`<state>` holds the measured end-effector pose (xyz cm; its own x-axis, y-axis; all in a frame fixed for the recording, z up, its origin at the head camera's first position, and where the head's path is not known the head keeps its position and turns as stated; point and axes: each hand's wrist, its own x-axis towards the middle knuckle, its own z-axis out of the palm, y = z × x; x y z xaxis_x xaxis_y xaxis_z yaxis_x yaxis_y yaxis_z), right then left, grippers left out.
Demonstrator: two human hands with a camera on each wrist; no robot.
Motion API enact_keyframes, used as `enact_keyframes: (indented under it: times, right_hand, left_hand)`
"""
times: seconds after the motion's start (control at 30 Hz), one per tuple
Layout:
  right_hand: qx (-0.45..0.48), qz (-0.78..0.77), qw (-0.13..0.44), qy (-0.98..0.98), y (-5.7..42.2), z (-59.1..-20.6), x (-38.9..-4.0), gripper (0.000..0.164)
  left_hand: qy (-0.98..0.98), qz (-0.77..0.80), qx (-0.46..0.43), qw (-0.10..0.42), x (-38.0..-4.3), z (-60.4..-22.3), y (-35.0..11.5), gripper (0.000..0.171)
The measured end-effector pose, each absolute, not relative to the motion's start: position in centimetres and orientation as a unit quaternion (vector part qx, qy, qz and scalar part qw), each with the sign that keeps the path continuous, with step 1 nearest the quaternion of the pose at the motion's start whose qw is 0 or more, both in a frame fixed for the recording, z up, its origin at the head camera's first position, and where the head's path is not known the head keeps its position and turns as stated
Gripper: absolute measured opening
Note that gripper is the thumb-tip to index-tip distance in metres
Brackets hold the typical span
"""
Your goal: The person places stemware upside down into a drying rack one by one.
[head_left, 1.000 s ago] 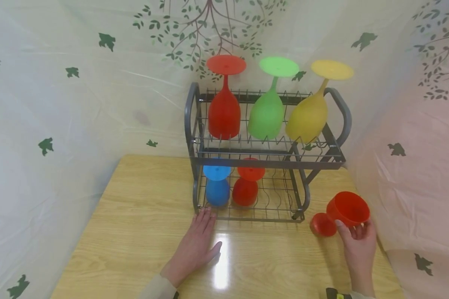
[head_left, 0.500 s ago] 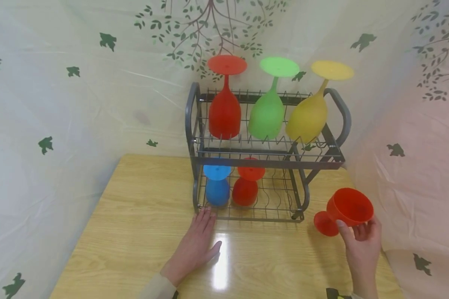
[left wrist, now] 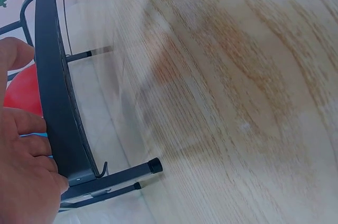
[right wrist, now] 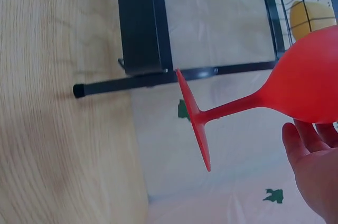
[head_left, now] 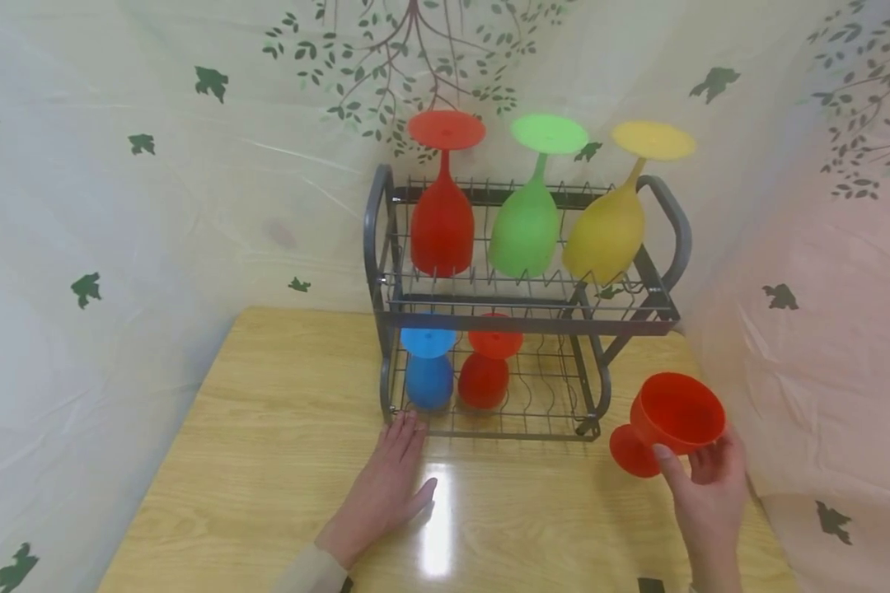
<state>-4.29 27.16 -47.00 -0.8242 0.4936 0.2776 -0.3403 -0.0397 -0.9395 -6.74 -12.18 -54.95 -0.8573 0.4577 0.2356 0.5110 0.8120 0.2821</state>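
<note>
My right hand (head_left: 712,490) holds a red plastic wine glass (head_left: 678,416) by its bowl, thumb on the near side and fingers under the far side. The glass is tilted, its mouth up toward me and its foot (right wrist: 194,121) pointing away, right of the rack. In the right wrist view, stem and foot hang in the air. My left hand (head_left: 386,486) touches the front left edge of the black two-tier dish rack (head_left: 526,321), fingers fairly straight; the left wrist view shows its fingertips (left wrist: 34,145) against the front bar.
Upside-down red (head_left: 442,231), green (head_left: 526,231) and yellow (head_left: 606,235) glasses stand on the upper tier, the yellow one leaning. Below are upturned blue (head_left: 428,383) and red (head_left: 484,383) glasses. A patterned sheet (head_left: 156,231) surrounds the wooden table (head_left: 267,412).
The red glass in my right hand has turned, so more of its stem side and foot shows, and has shifted slightly left. My left hand stays at the rack.
</note>
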Motion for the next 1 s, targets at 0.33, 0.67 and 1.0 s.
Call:
enact_keyframes:
  times: [0.33, 0.67, 1.0]
  right_hand:
    - [0.007, 0.709, 0.275, -0.65, 25.1, -46.9, -4.5, 0.076]
    - [-0.006, 0.683, 0.217, -0.697, 22.9, -46.8, -4.5, 0.079]
    - [0.038, 0.666, 0.19, -0.72, 21.4, -47.4, -4.5, 0.08]
  left_hand:
    - [-0.949, -0.182, -0.246, 0.067, -6.6, -54.9, -12.3, 0.078]
    - [-0.944, -0.212, -0.242, 0.076, -6.5, -54.7, -12.5, 0.074]
    - [-0.938, -0.209, -0.252, 0.111, -6.3, -53.6, -12.5, 0.071]
